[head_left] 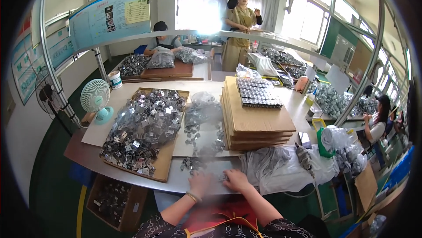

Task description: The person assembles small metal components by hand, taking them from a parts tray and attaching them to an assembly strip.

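My left hand (201, 184), with a bangle at its wrist, is over the front edge of the metal-topped table (178, 186); motion smears its fingers. Just beside it, my right hand (237, 180) is closed, its fingertips pinching what looks like a small metal part (224, 177). A little group of shiny metal parts (191, 164) lies just beyond my left hand. To the left, a shallow cardboard tray (163, 174) is heaped with many small bent metal pieces (143, 128). More loose pieces and a clear plastic bag of parts (203, 112) lie straight ahead.
Stacked brown boards (263, 121) stand ahead right, topped by rows of metal parts (259, 92). Grey cloth (268, 163) and a corded hand tool (303, 158) lie at the right. A mint fan (96, 99) stands far left. A box of parts (112, 203) sits below. Other people are beyond.
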Action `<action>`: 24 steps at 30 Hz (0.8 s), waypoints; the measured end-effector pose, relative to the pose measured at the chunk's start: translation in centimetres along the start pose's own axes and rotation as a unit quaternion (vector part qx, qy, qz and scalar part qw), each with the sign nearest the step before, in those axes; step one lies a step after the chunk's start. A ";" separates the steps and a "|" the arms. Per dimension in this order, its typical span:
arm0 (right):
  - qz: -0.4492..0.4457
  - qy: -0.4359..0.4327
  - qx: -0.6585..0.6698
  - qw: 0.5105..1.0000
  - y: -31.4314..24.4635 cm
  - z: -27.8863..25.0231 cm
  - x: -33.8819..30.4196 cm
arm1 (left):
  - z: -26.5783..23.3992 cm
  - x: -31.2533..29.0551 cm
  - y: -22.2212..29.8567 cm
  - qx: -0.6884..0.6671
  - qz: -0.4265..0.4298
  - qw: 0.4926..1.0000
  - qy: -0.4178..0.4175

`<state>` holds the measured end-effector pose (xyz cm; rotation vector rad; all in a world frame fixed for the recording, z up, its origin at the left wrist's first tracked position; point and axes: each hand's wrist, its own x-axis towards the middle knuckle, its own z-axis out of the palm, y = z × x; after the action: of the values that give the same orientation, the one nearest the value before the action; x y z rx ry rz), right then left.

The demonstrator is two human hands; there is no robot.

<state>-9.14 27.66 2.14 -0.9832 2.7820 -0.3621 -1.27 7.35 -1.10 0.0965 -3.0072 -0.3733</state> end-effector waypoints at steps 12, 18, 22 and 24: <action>-0.015 0.015 0.022 1.000 0.0 0.2 0.0 | 1.6 0.1 -0.3 0.032 0.019 0.999 0.011; -0.048 0.030 0.000 0.998 -0.7 -0.6 -0.4 | 1.6 0.2 -0.1 0.027 0.006 1.000 0.008; -0.060 0.079 0.001 0.995 -0.4 0.8 -0.7 | 1.3 0.1 0.3 0.024 0.000 1.000 0.009; -0.057 0.094 0.013 0.994 -0.1 1.6 -0.9 | 0.5 0.0 0.7 0.030 0.000 1.000 -0.003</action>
<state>-7.98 27.86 0.70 -1.1611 2.8854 -0.5323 -1.35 8.18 -1.39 0.1018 -3.0245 -0.2837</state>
